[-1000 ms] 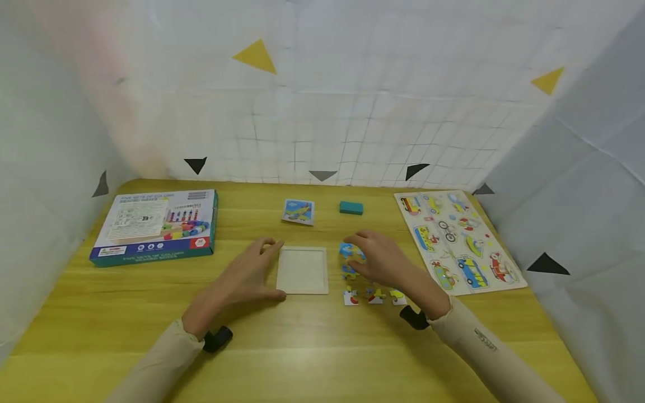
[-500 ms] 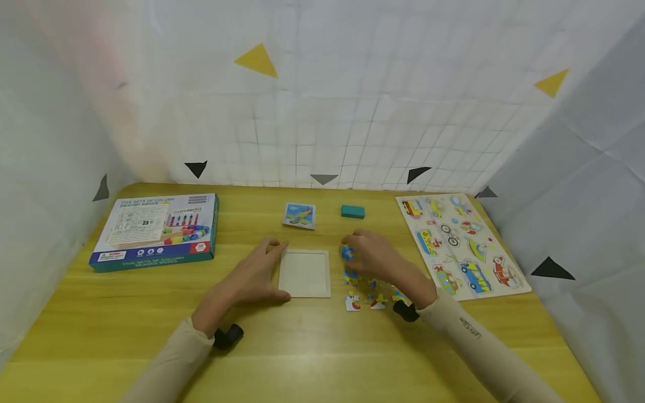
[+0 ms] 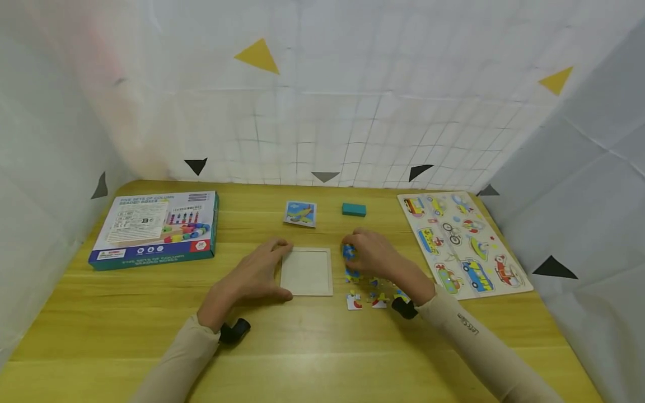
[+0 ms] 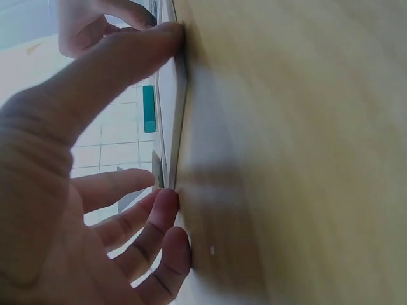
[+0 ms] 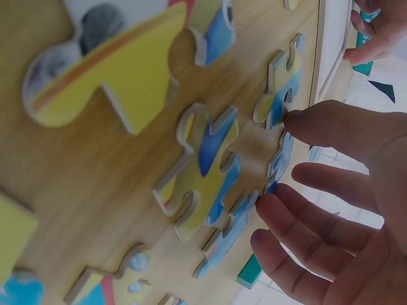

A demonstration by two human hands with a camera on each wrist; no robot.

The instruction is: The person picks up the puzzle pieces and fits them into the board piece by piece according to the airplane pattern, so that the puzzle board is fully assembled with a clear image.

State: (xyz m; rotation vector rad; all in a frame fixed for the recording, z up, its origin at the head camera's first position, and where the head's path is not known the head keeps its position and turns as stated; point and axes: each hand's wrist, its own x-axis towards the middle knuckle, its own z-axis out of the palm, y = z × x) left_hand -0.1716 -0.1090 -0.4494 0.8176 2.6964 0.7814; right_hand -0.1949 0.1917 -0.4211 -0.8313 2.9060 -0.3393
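My left hand (image 3: 252,274) holds a square wooden puzzle tray (image 3: 306,272) by its left side. In the left wrist view, the thumb is at the near corner of the tray (image 4: 170,114) and fingertips are at the far one. My right hand (image 3: 375,254) is over the jigsaw pieces to the right of the tray. Its thumb and fingertips close on the two ends of a blue jigsaw piece (image 5: 281,155) lying on the table. A yellow-and-blue piece (image 5: 280,82) lies right at the thumb. Several other pieces (image 3: 354,302) lie nearer me, partly hidden by the hand.
Behind the tray lie an airplane picture card (image 3: 300,214) and a teal block (image 3: 354,210). A boxed bead set (image 3: 156,226) sits at the left, a vehicle puzzle board (image 3: 463,243) at the right. White sheeting (image 3: 322,112) encloses the table's back and sides.
My right hand has moved slightly left and down onto the blue jigsaw piece, its fingers drawing closer together. The left hand stays at the tray's left side.
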